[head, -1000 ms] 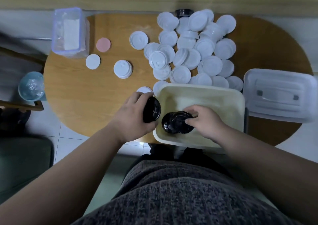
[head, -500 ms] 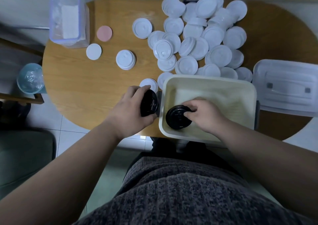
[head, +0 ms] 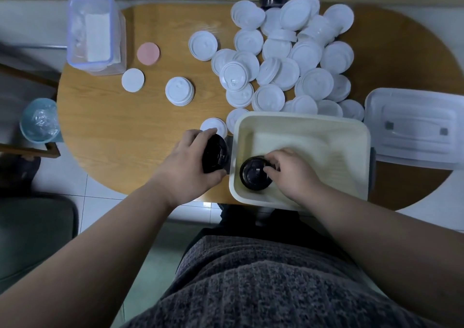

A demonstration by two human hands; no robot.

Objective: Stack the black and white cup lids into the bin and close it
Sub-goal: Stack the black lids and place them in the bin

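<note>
A cream bin (head: 308, 127) stands at the table's near edge. Inside it, in the near left corner, sits a stack of black lids (head: 252, 176), and my right hand (head: 288, 170) rests its fingers on that stack. Just left of the bin, my left hand (head: 187, 160) grips a second stack of black lids (head: 214, 153), tilted on edge. A heap of white lids (head: 288, 61) covers the table behind the bin. The bin's translucent lid (head: 414, 127) lies to the right.
One black lid (head: 272, 0) peeks out behind the heap. A clear box (head: 94, 31), a pink disc (head: 148, 53), a white disc (head: 133, 80) and single white lids (head: 179, 91) lie at the left. A blue bowl (head: 40, 119) sits off the table.
My right hand has set the black stack flat in the bin's corner and stays on it. My left hand keeps holding its stack beside the bin. The view shifted slightly.
</note>
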